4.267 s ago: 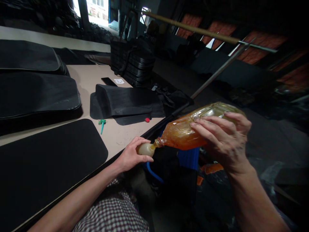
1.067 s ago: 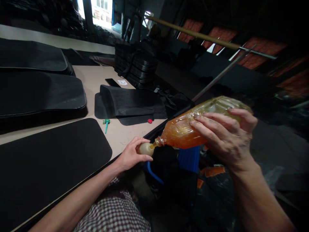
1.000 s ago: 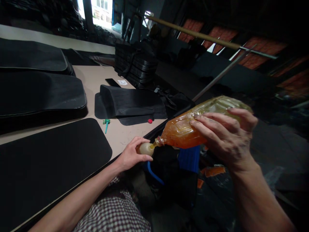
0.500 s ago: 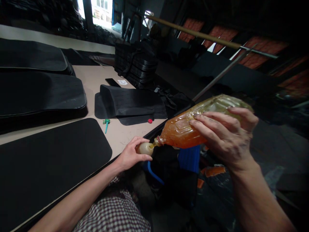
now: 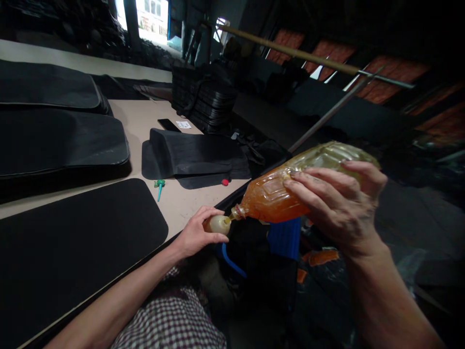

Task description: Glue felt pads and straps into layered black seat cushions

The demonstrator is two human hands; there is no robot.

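My right hand (image 5: 337, 203) grips a large clear plastic bottle (image 5: 276, 194) of orange liquid, tilted with its neck down to the left. A yellowish stream runs from its mouth into a small pale bottle (image 5: 220, 225). Thumb and fingers of my left hand (image 5: 199, 230) wrap that small bottle just off the table's edge. On the table behind it lie a green nozzle cap (image 5: 160, 188) with a pointed tip and a red cap (image 5: 225, 182). How full the small bottle is, I cannot tell.
Black sheets lie on the beige table (image 5: 181, 203): a flat panel (image 5: 87, 242) at front left, stacked pads (image 5: 61, 138) behind it, and loose pieces (image 5: 196, 155) in the middle. Farther back are a phone (image 5: 169, 125), a white card (image 5: 183, 124) and a black stack (image 5: 207, 99). Something blue (image 5: 285, 240) stands below right.
Both hands hold nearly the same pose, and the liquid still runs from the large bottle into the small one. The whole view has shifted very slightly.
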